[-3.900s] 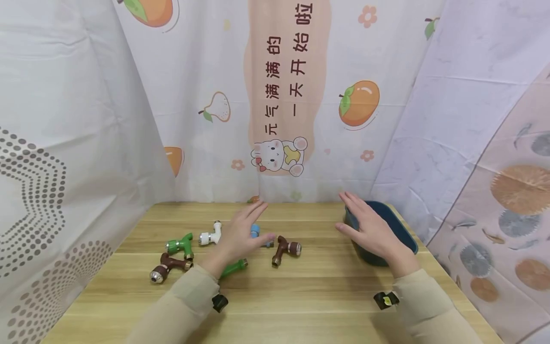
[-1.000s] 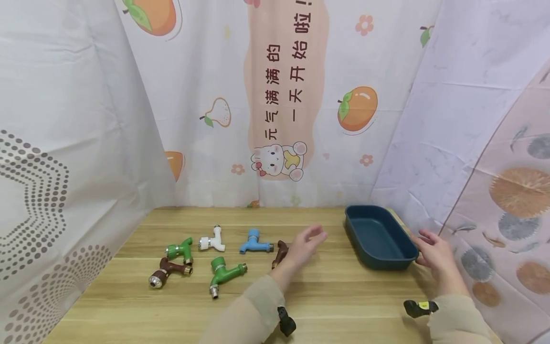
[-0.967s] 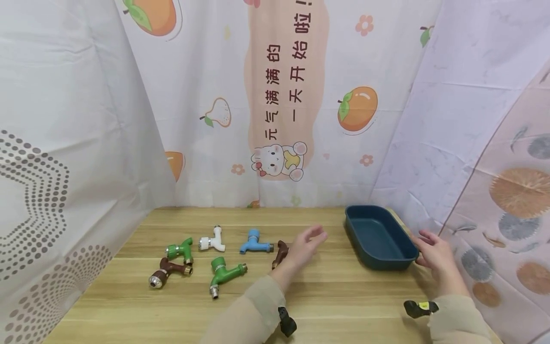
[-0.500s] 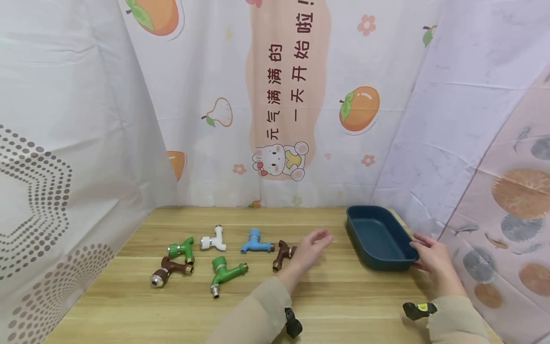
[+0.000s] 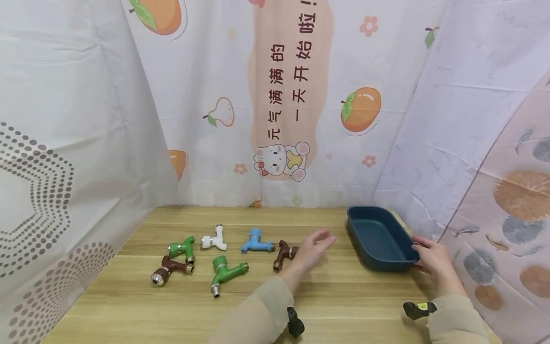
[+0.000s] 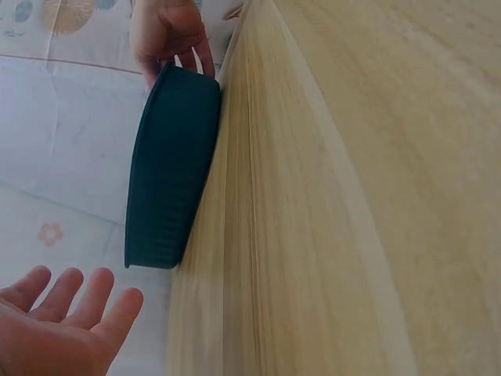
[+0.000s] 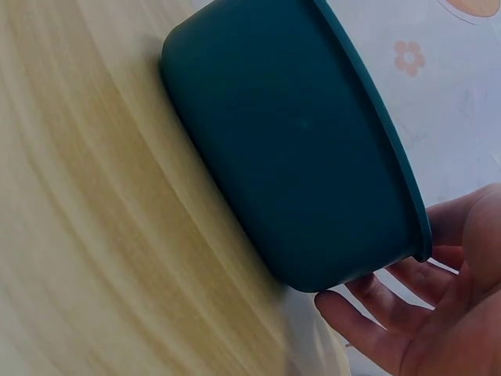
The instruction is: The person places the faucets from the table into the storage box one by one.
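In the head view my right hand (image 5: 435, 262) is at the near right corner of a dark blue-green tub (image 5: 364, 248). It grips the tub there, thumb at the rim and fingers against the outer wall; the right wrist view shows the fingers (image 7: 380, 301) reaching down to its base. My left hand (image 5: 310, 254) hovers left of the tub, holding nothing, its fingers lightly bent and apart from the tub wall. Just left of that hand a brown tap (image 5: 281, 255) lies on the wooden table (image 5: 343, 306), partly covered by the hand.
More taps lie to the left: blue (image 5: 255, 242), white (image 5: 215, 239), a large green one (image 5: 225, 273), a small green one (image 5: 184, 248) and another brown one (image 5: 172, 268). Printed curtains (image 5: 215, 157) enclose the table at the back and sides.
Both hands first hovered apart, the left above the taps, the right over the tub. The left has moved rightward; the right has gone round to the tub's right side and closed in on its corner.
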A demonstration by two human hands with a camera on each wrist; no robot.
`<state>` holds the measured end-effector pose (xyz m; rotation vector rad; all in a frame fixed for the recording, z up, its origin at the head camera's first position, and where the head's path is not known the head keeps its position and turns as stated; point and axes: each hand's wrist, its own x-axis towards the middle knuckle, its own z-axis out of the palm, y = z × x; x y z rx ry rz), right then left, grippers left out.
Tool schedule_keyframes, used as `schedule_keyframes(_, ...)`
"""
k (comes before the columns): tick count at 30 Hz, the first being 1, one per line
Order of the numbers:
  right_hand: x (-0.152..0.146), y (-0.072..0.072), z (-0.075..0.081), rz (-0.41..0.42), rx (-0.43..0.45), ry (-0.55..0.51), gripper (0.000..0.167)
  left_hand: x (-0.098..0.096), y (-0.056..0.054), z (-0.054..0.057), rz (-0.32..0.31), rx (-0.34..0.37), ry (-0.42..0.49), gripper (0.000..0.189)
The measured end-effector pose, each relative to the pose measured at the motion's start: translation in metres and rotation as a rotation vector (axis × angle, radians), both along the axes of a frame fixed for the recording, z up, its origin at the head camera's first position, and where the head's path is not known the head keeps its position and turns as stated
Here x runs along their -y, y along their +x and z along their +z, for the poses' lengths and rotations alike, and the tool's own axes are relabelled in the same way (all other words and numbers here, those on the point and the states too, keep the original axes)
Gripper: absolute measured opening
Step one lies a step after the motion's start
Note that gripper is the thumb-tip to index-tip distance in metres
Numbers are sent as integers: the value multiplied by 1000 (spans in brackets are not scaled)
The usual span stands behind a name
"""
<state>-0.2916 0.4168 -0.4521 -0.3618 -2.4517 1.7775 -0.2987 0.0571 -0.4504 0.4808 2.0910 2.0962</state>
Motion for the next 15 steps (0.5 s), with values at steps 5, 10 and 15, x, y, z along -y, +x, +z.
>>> schedule_keyframes(5, 0, 0, 1, 23, -2, 26, 57, 0, -1, -1, 5, -8, -3, 56)
schedule_keyframes(10, 2, 1, 0, 40, -9, 35, 56, 2, -3, -3, 13, -3, -16, 56)
schedule_keyframes(15, 5, 3, 2, 44, -6, 51, 56, 6, -3, -1, 12, -3, -25, 56)
